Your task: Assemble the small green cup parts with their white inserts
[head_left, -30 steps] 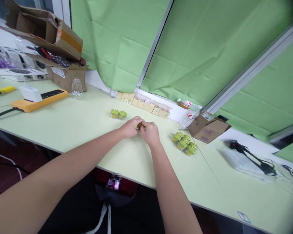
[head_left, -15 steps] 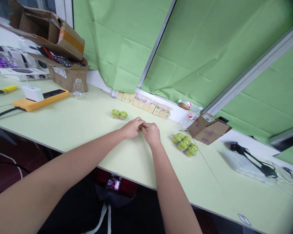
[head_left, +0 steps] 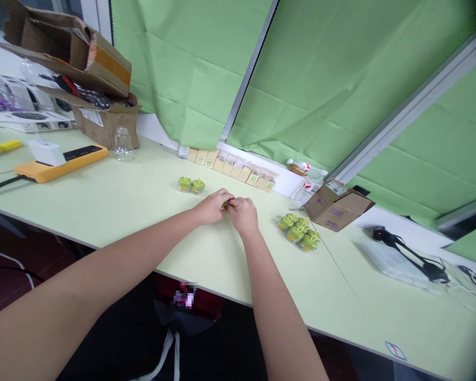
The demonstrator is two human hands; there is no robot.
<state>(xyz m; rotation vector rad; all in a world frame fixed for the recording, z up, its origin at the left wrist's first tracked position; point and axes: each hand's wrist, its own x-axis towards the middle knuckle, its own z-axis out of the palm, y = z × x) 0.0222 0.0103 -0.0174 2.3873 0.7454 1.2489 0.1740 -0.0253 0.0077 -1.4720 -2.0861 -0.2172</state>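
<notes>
My left hand (head_left: 213, 207) and my right hand (head_left: 244, 216) meet over the middle of the table. Between their closed fingers is a small green-covered jar (head_left: 225, 205), mostly hidden by the fingers. Beyond my left hand stand two small clear jars (head_left: 191, 185) with green covers and yellow contents. To the right of my right hand is a cluster of several similar green-covered jars (head_left: 299, 231), with yellowish ties on top.
A row of small cardboard boxes (head_left: 234, 167) lines the back edge. At left are an orange power strip (head_left: 63, 165), a clear plastic bottle (head_left: 122, 145) and stacked cartons (head_left: 107, 124). A brown carton (head_left: 335, 208) and clear bottles (head_left: 304, 191) stand at right on the table (head_left: 206, 264).
The whole view has shifted slightly. Both hands stay together around the small jar, with only slight finger movement; the other jars stay in place.
</notes>
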